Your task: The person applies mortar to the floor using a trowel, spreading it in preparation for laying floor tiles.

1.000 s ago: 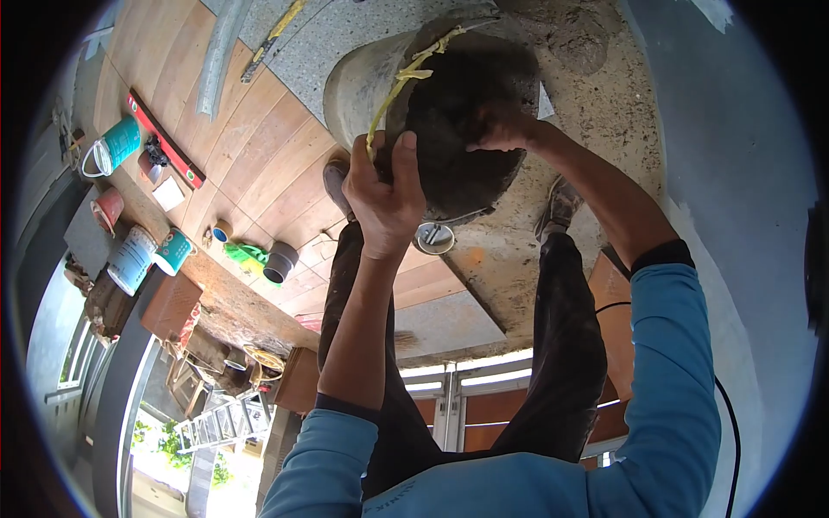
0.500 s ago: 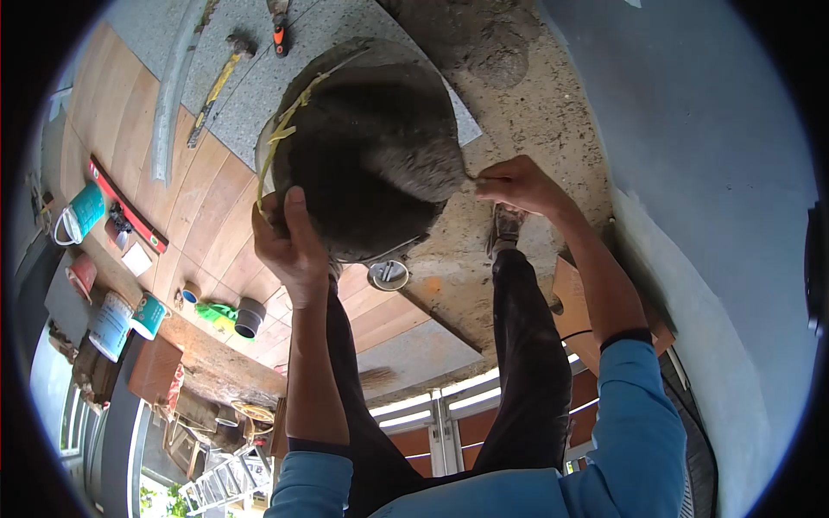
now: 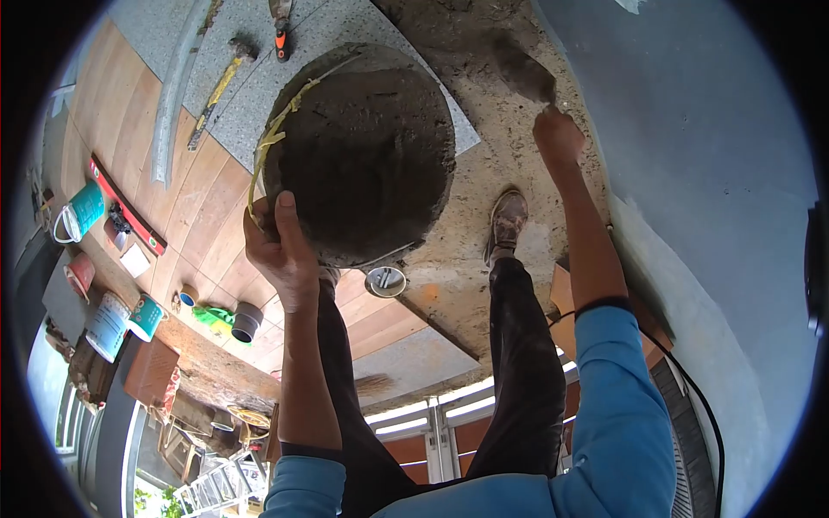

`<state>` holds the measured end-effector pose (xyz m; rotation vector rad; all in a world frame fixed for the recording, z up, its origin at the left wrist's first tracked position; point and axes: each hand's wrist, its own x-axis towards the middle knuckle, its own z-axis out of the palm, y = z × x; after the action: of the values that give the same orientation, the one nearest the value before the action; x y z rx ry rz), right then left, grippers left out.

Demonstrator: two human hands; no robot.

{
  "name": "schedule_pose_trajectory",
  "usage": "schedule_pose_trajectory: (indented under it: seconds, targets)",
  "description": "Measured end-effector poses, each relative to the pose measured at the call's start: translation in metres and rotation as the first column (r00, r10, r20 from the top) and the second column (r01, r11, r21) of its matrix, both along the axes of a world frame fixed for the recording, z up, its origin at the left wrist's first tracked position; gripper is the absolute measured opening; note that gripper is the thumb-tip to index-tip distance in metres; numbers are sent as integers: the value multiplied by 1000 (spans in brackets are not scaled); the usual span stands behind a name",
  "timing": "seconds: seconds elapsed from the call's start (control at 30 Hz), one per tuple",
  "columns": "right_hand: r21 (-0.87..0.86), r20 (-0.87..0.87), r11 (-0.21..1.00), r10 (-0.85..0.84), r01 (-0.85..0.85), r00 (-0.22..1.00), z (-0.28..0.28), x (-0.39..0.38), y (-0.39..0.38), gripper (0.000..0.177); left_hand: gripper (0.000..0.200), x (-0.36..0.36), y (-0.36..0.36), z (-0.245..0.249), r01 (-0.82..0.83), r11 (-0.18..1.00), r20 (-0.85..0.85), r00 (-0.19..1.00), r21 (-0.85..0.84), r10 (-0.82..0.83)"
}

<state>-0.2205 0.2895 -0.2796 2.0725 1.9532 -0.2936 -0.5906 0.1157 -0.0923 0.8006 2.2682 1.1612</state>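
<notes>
My left hand (image 3: 285, 255) is closed on the near left rim of a round bucket (image 3: 380, 259), thumb over the edge. Dark wet mortar (image 3: 358, 164) lies inside the bucket, and a frayed yellow strip (image 3: 275, 138) runs along its left rim. Off to the right, my right hand (image 3: 560, 142) is wrapped round the handle of a trowel (image 3: 523, 71). The trowel's mortar-coated blade points away from me, over the rough mortar bed beside the blue-grey wall (image 3: 682, 164).
A hammer (image 3: 220, 91) and an orange-handled tool (image 3: 281, 39) lie on grey tiles beyond the bucket. Left are a metal bar (image 3: 177, 95), a red level (image 3: 128, 205) and a teal pail (image 3: 83, 211). A small round tin (image 3: 385, 281) stands by my feet.
My right hand has moved away from the bucket's right side, forward and right, carrying the trowel over the mortar bed. My left hand still grips the rim, shifted slightly left.
</notes>
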Motion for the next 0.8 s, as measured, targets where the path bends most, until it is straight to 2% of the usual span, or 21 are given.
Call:
schedule_pose_trajectory:
  seconds: [0.1,0.2,0.3,0.37,0.47,0.57,0.63,0.67,0.73,0.77,0.8]
  targets:
    - [148,81,988,36,-48,996,-10,0,1,30,25,-5,-1,1,3,1000,-1,1000,-17,-3]
    - [183,65,980,67,-78,996,9,9,-9,26,25,-8,-3,1,2,1000,4,1000,-25,-2]
    - [287,26,952,102,-105,994,64,-1,-29,24,23,-13,-4,-2,-13,1000,63,998,15,13]
    - [375,-4,903,229,-211,973,111,-18,-47,22,21,-14,-4,-1,-28,997,106,994,67,20]
    - [404,-274,895,314,-188,909,148,-56,-71,21,17,-15,-4,3,-51,998,168,985,35,44]
    - [325,-497,906,409,-273,765,147,-109,-90,16,19,-16,-6,0,6,999,136,991,34,-10]
    - [160,-476,879,467,-448,745,129,-146,-91,14,19,-11,-8,-1,11,1000,115,993,27,-14]
    - [193,-434,825,557,-531,708,113,-166,-88,14,19,-10,-8,-3,14,1000,103,995,26,-16]
    - [128,-297,688,713,-714,635,82,-202,-80,25,22,-8,-11,-6,51,999,53,997,2,-51]
    - [26,-211,603,783,-797,586,67,-216,-75,38,24,-7,-13,-8,67,998,39,997,-17,-66]
    - [51,-227,572,805,-819,549,48,-223,-67,36,26,-4,-16,-10,80,996,27,997,-38,-79]
